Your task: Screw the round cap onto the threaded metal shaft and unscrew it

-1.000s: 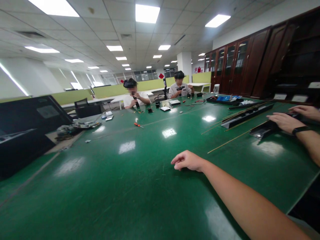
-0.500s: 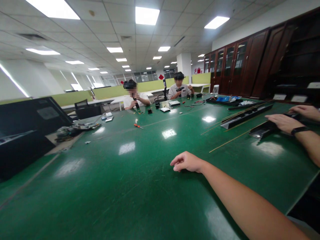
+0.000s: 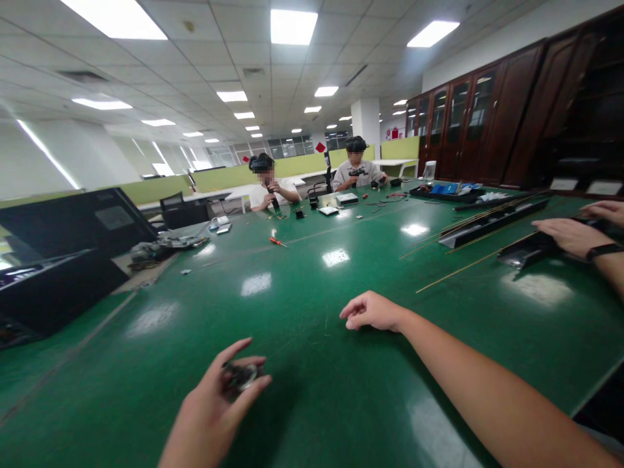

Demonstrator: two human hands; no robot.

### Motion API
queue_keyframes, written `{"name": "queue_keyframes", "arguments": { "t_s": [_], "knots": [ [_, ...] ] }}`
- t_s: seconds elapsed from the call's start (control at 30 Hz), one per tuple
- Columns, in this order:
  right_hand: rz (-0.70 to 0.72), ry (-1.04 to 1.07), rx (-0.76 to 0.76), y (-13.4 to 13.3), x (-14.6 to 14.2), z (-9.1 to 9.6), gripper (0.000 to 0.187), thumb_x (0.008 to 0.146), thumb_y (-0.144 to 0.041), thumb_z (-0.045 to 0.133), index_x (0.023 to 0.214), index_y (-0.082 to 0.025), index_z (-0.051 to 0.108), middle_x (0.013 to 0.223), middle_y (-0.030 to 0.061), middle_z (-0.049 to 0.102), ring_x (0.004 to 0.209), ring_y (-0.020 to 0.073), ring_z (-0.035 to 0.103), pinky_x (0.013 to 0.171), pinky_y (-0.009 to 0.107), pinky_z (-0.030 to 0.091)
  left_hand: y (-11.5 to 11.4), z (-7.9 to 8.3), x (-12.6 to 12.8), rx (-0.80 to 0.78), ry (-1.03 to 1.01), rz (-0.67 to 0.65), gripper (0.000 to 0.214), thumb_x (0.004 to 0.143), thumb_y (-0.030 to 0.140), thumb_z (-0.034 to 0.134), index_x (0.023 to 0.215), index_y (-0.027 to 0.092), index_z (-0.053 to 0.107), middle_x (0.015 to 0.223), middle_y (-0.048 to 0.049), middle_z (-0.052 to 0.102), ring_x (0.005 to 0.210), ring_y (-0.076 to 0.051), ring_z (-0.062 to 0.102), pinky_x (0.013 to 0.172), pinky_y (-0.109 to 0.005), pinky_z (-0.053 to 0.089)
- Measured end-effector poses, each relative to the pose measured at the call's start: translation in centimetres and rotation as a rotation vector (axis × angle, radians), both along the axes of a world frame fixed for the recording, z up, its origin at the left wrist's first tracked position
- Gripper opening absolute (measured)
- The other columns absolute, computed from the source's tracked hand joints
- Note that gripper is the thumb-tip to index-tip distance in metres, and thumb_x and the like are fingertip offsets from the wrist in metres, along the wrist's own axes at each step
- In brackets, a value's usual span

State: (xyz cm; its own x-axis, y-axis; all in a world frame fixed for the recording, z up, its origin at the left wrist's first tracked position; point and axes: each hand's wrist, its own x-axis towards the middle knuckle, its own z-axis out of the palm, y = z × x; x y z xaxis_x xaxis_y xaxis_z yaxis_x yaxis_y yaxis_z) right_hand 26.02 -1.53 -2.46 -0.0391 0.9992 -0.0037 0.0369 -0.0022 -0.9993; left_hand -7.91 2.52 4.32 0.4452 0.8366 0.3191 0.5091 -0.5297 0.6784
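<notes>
My left hand (image 3: 219, 393) is raised over the green table at the lower middle. Its thumb and fingers hold a small dark and silvery part (image 3: 242, 375), too blurred to tell its kind. To the right, my right hand (image 3: 373, 312) rests on the tabletop with its fingers loosely bent and slightly apart. Nothing shows in it, though the palm side is hidden. Its forearm reaches in from the lower right. Around both hands lies bare green table surface (image 3: 302, 364).
An orange screwdriver (image 3: 276, 241) lies further back. Dark metal channels (image 3: 492, 224) and thin brass-coloured rods (image 3: 453, 273) lie right, by a co-worker's hands (image 3: 565, 235). Black panels (image 3: 63, 286) stand left. Two people (image 3: 358, 170) sit across the table beside small parts and a tray (image 3: 446, 192).
My left hand has come into view from below, holding the small part. My right hand stays on the table. The whole view has shifted slightly.
</notes>
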Motion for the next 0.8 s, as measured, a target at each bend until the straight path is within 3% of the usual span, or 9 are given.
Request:
{"name": "queue_keyframes", "arguments": {
  "t_s": [0.1,0.17,0.23,0.4,0.5,0.67,0.8],
  "knots": [
    [0.006,-0.013,0.004,-0.1,0.0,0.0,0.040,0.057,-0.025,0.084,0.094,-0.013,0.075,0.072,0.0008,0.068,0.062,0.0119,0.060,0.059,0.024,0.044,1.4,-0.7,6.7,-0.165,-0.031,-0.175,0.052,0.071,0.039,0.076,0.116,0.021,0.057,0.100,-0.0049,0.073,0.091,-0.022,0.071,0.087,-0.035,0.058],
    [0.017,-0.023,0.006,0.0,0.0,-0.1,0.043,0.057,-0.023,0.084,0.098,-0.012,0.074,0.073,0.0010,0.069,0.063,0.0116,0.059,0.059,0.023,0.044,2.0,-1.5,10.1,-0.129,-0.032,-0.187,0.037,0.070,0.034,0.076,0.101,0.019,0.063,0.093,-0.0046,0.073,0.086,-0.022,0.070,0.082,-0.034,0.058],
    [0.031,-0.031,0.011,0.1,-0.2,-0.2,0.049,0.057,-0.021,0.083,0.104,-0.012,0.072,0.073,0.0010,0.069,0.062,0.0111,0.059,0.059,0.023,0.044,2.4,-2.6,12.0,-0.045,-0.012,-0.200,0.026,0.070,0.031,0.076,0.092,0.019,0.067,0.091,-0.0045,0.072,0.084,-0.022,0.069,0.079,-0.034,0.056],
    [-0.010,-0.138,0.046,0.2,-1.1,-0.4,0.054,0.058,-0.016,0.080,0.110,-0.014,0.067,0.076,-0.0005,0.067,0.058,0.0092,0.055,0.055,0.021,0.043,3.5,-4.6,11.8,0.058,0.033,-0.349,0.032,0.073,0.026,0.075,0.104,0.025,0.071,0.099,-0.0040,0.070,0.092,-0.022,0.066,0.082,-0.033,0.051],
    [-0.034,-0.246,0.093,-0.1,-1.8,-0.3,0.047,0.060,-0.014,0.078,0.106,-0.015,0.067,0.080,-0.0001,0.066,0.058,0.0091,0.054,0.055,0.022,0.042,3.7,-4.9,11.5,-0.018,-0.012,-0.295,0.040,0.069,0.026,0.078,0.109,0.024,0.069,0.098,-0.0029,0.072,0.089,-0.022,0.067,0.081,-0.032,0.051],
    [-0.056,-0.385,0.130,-0.7,-2.4,0.3,0.042,0.065,-0.018,0.076,0.106,-0.019,0.066,0.078,-0.0015,0.063,0.059,0.0109,0.053,0.055,0.022,0.041,3.4,-4.8,11.8,-0.049,-0.020,-0.244,0.025,0.067,0.026,0.079,0.090,0.023,0.069,0.081,0.0016,0.070,0.070,-0.018,0.062,0.064,-0.026,0.047],
    [-0.072,-0.474,0.162,-1.0,-2.9,0.4,0.045,0.068,-0.019,0.074,0.111,-0.020,0.065,0.078,-0.0011,0.063,0.060,0.0118,0.053,0.057,0.023,0.041,3.4,-4.8,11.8,-0.036,-0.036,-0.252,0.025,0.067,0.025,0.079,0.090,0.023,0.069,0.082,0.0019,0.070,0.069,-0.017,0.061,0.066,-0.026,0.046]
  ]
}}
